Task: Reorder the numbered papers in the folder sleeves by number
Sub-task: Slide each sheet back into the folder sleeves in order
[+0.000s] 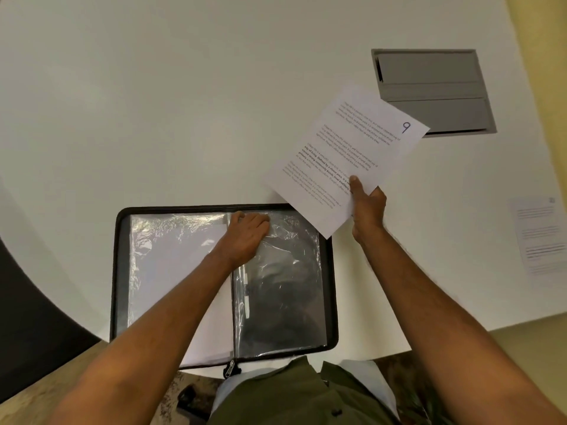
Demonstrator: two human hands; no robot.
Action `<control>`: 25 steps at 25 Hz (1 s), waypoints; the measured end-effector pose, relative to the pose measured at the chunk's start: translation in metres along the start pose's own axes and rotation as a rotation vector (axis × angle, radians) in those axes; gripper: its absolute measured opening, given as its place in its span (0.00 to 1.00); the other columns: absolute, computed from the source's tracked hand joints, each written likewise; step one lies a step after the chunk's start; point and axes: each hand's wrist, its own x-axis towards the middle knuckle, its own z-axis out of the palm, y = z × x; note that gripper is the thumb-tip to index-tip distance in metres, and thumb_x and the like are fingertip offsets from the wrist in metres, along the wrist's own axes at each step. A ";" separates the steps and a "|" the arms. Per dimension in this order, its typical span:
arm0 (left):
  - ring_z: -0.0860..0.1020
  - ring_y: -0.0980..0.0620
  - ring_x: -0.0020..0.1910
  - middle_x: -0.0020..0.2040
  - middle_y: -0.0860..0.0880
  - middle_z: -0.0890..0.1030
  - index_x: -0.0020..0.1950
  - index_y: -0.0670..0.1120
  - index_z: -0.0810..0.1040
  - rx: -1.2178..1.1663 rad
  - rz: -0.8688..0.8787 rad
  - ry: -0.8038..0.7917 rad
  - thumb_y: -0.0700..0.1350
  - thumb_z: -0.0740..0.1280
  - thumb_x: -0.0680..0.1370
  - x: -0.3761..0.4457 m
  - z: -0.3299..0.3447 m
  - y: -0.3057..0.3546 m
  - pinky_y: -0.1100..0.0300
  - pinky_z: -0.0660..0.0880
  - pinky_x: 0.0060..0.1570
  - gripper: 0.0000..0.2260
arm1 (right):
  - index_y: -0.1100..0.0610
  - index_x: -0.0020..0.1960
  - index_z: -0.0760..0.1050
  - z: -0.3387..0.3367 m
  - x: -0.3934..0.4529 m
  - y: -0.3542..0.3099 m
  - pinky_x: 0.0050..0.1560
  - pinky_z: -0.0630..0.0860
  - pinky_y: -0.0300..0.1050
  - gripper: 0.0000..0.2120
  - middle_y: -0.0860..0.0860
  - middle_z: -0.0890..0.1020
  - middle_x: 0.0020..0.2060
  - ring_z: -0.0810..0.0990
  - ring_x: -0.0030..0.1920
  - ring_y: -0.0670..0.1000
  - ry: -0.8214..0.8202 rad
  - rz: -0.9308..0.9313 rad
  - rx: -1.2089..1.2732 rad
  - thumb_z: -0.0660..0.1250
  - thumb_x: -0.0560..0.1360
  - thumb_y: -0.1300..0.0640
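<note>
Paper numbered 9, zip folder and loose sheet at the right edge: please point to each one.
Paper numbered 9 [343,154]: head view, middle of printed text.
Zip folder [333,271]: head view, right black rim.
Loose sheet [541,237]: head view, its centre.
</note>
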 end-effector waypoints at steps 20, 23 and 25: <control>0.76 0.50 0.45 0.41 0.54 0.78 0.49 0.50 0.77 -0.250 -0.314 0.135 0.43 0.61 0.83 0.026 -0.009 0.024 0.48 0.64 0.65 0.06 | 0.58 0.66 0.77 0.048 0.050 0.018 0.55 0.84 0.52 0.17 0.53 0.85 0.57 0.85 0.55 0.52 -0.207 0.180 0.120 0.72 0.78 0.65; 0.76 0.50 0.45 0.41 0.56 0.76 0.48 0.51 0.77 -0.250 -0.321 0.132 0.44 0.61 0.83 0.028 -0.011 0.023 0.48 0.64 0.66 0.07 | 0.59 0.67 0.77 0.054 0.053 0.027 0.57 0.83 0.56 0.19 0.55 0.85 0.59 0.85 0.58 0.55 -0.285 0.196 0.076 0.73 0.77 0.64; 0.76 0.51 0.45 0.41 0.55 0.77 0.48 0.51 0.77 -0.252 -0.324 0.133 0.43 0.61 0.83 0.030 -0.011 0.021 0.48 0.64 0.65 0.07 | 0.58 0.66 0.77 0.054 0.055 0.032 0.57 0.83 0.55 0.18 0.55 0.85 0.59 0.85 0.58 0.55 -0.366 0.213 0.042 0.72 0.77 0.65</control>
